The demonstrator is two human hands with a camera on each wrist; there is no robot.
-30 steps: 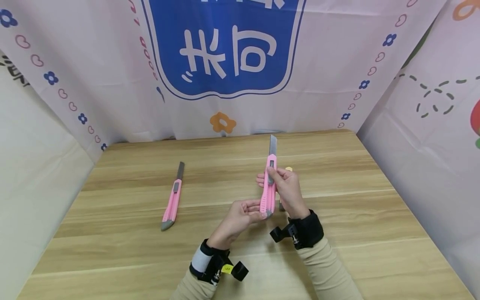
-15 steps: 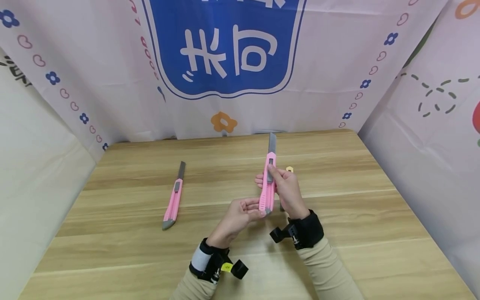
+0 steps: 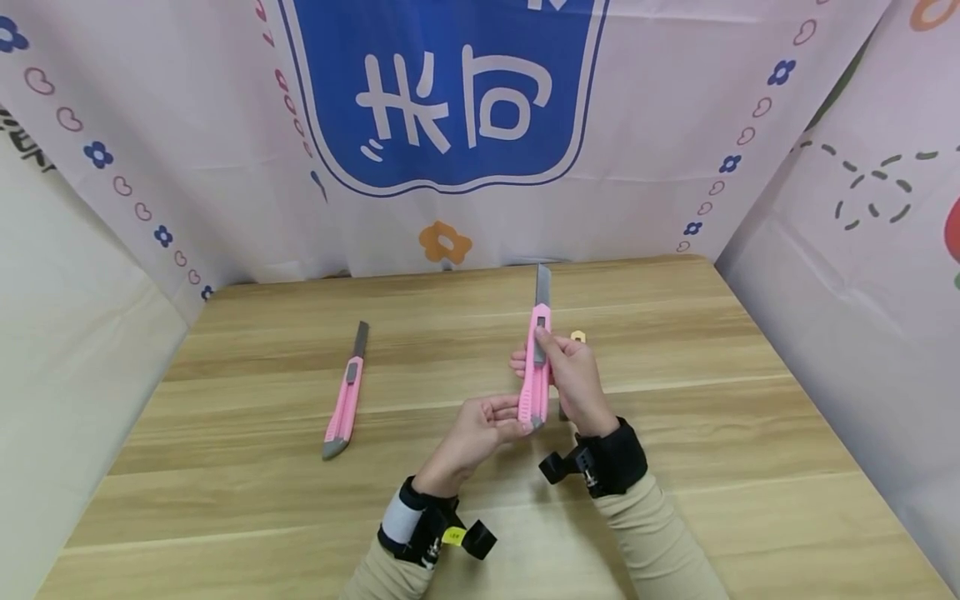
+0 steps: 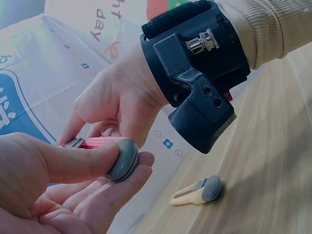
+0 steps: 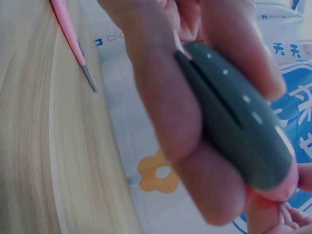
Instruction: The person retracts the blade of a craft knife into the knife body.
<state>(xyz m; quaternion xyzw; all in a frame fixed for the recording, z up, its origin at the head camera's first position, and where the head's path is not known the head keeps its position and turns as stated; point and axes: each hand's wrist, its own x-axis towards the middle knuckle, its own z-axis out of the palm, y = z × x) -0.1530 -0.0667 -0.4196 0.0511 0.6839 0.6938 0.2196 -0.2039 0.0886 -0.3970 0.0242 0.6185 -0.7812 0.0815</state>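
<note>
Both hands hold one pink utility knife above the table, its grey blade pointing away toward the back curtain. My left hand pinches the grey end cap between thumb and fingers. The right hand grips the upper handle, thumb on the grey slider. To the left, a second pink utility knife lies on the table with its blade out. A yellowish utility knife with a grey end rests on the table, mostly hidden behind my right hand in the head view.
The wooden table reaches back to a white printed curtain with a blue emblem. More white cloth hangs along the right side. Each wrist wears a black camera strap.
The hands and the pink utility knife stay almost still, with the knife a touch higher in the head view. The view itself shifts slightly.
</note>
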